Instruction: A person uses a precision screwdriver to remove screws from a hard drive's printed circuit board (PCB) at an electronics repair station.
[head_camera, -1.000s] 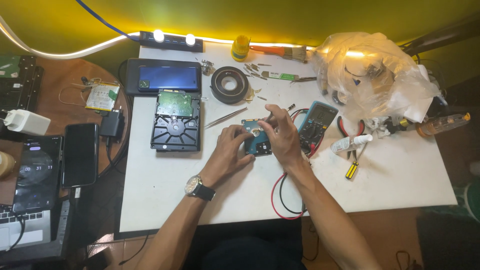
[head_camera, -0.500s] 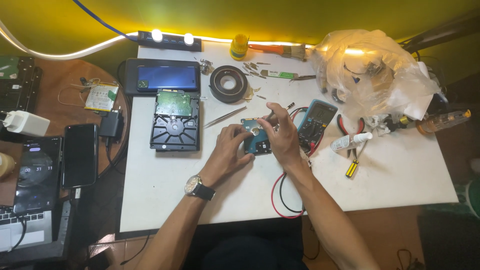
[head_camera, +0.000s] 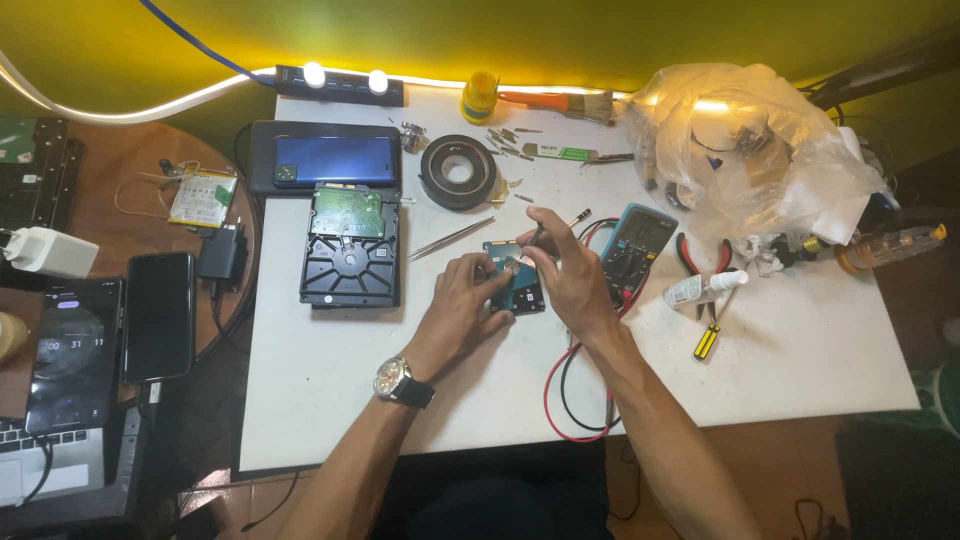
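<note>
Small hard drive (head_camera: 522, 288), blue circuit board up, lies flat on the white table (head_camera: 800, 350), near the table's middle. All positions below taken from this drive.

Left hand (head_camera: 462, 305): rests on the drive's left edge, fingers (head_camera: 492, 268) curled and bearing on its top and side. Wristwatch (head_camera: 398, 382) on that wrist.

Right hand (head_camera: 568, 280): over the drive's right half, thumb and forefinger pressed together around a thin screwdriver (head_camera: 560, 225) whose handle sticks up and away to the right; its tip is hidden by the fingers, so contact with the drive cannot be told.

Left of drive: larger hard drive (head_camera: 351, 247), board up, well apart. Between the two, metal tweezers (head_camera: 450, 238).

Right of drive, just beside: multimeter (head_camera: 636, 246); its red lead (head_camera: 556, 390) loops toward the table's near edge.

Beyond drive: black tape roll (head_camera: 458, 172).

Further right: yellow-handled screwdriver (head_camera: 712, 330), crumpled plastic bag (head_camera: 750, 140).
</note>
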